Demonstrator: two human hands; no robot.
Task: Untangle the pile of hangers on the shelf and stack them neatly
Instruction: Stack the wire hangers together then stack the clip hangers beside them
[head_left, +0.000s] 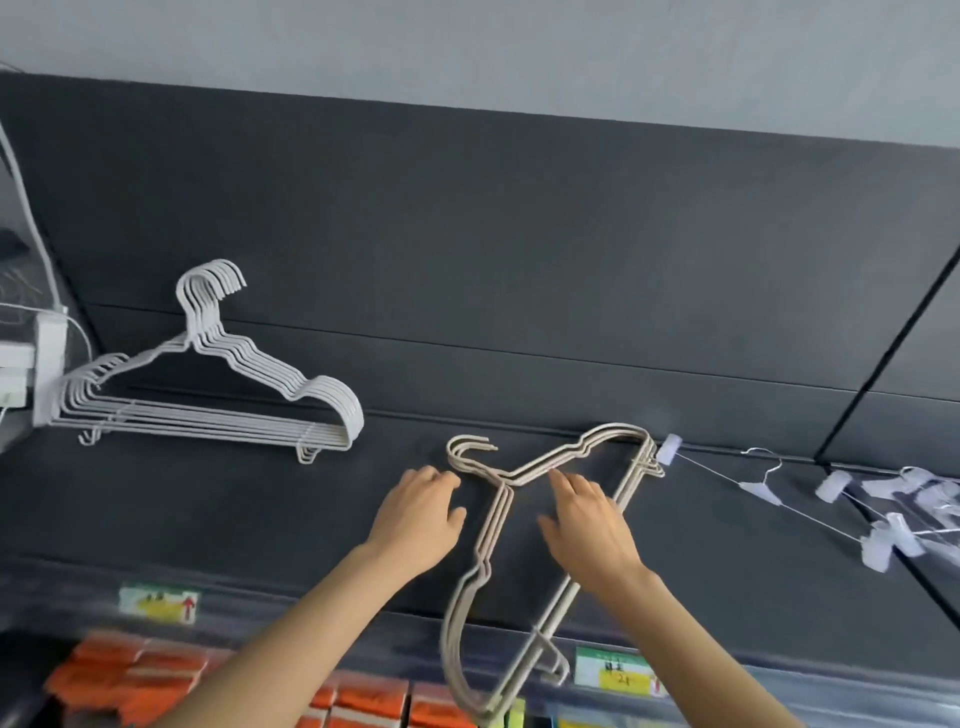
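Two hands work a small bundle of beige hangers (503, 496) lying near the front of a dark shelf (291, 519), its lower end jutting past the edge. The left hand (415, 514) rests with fingers loosely bent just beside the hooks, gripping nothing visible. The right hand (587, 519) lies spread, fingers straight, across the bundle's frame. A tidy stack of white hangers (208, 423) sits at far left, clear clip hangers (878, 543) at right. Below the edge are price labels (158, 603) and orange packs (363, 701).
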